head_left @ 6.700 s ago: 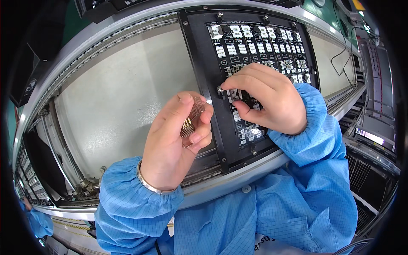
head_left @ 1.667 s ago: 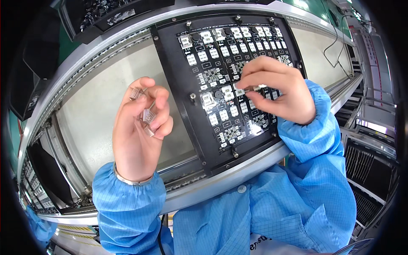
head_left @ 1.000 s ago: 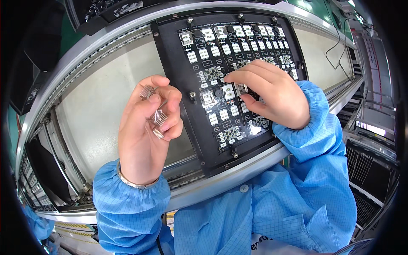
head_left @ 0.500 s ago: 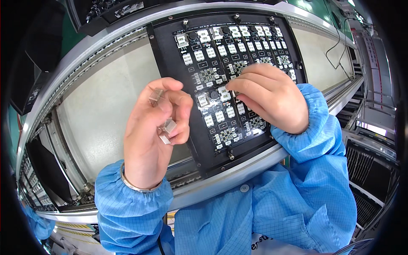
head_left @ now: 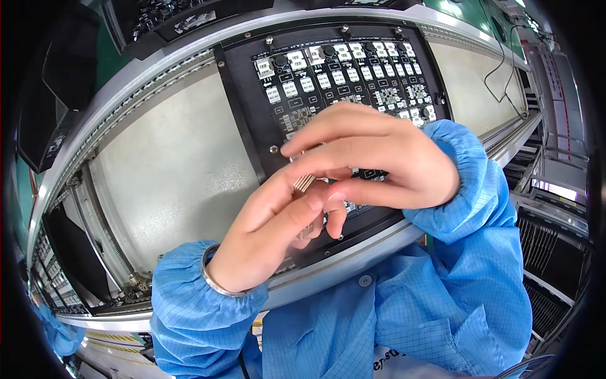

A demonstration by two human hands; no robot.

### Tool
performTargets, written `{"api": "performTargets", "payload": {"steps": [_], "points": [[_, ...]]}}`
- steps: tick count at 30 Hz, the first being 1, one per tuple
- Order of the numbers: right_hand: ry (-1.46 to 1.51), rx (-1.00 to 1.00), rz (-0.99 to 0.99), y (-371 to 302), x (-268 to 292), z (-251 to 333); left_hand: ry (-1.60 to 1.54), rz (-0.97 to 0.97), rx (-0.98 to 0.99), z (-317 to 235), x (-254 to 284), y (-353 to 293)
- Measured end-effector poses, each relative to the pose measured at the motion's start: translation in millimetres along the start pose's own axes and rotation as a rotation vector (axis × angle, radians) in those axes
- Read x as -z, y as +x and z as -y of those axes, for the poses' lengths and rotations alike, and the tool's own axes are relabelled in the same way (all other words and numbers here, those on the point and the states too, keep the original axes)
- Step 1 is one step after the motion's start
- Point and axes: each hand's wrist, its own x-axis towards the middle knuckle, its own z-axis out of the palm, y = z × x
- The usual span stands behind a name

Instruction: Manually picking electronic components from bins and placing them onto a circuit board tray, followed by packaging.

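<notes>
My left hand (head_left: 268, 237) is closed around small silver metal pieces with parallel ribs. One ribbed metal piece (head_left: 304, 183) shows between its thumb and forefinger; the others are mostly hidden by the fingers. Over it reaches my right hand (head_left: 385, 155), fingers stretched and thumb apart, its tips touching or very near the left fingertips. Nothing shows held in the right hand, though its fingertips are partly covered. Both hands hover above a black panel of circuit boards (head_left: 353, 66) with white square parts and round black parts, hiding its lower middle.
The panel sits in a black frame (head_left: 240, 114) with metal posts, across a metal-railed conveyor (head_left: 151, 82). At the upper left stands a black bin (head_left: 173, 19) of small dark parts. A slotted black rack (head_left: 546, 252) is at the right, and a cable (head_left: 489, 69) hangs at the upper right.
My right hand has left the board and moved left to my left hand. The left hand has moved right and turned toward it, still holding the ribbed pieces.
</notes>
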Motion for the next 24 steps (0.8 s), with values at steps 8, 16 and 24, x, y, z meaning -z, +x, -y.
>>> {"api": "performTargets", "payload": {"steps": [8,16,24], "points": [[0.008,-0.012,-0.117,-4.0,-3.7,-2.0,0.052,0.089,0.027,0.8,0.4,1.0],[-0.071,-0.134,-0.213,-9.5,1.4,0.2,0.054,0.085,-0.014,6.2,-1.9,5.6],[-0.03,-0.001,-0.125,-14.8,9.7,-4.8,0.065,0.094,-0.029,6.8,-5.8,12.4]]}}
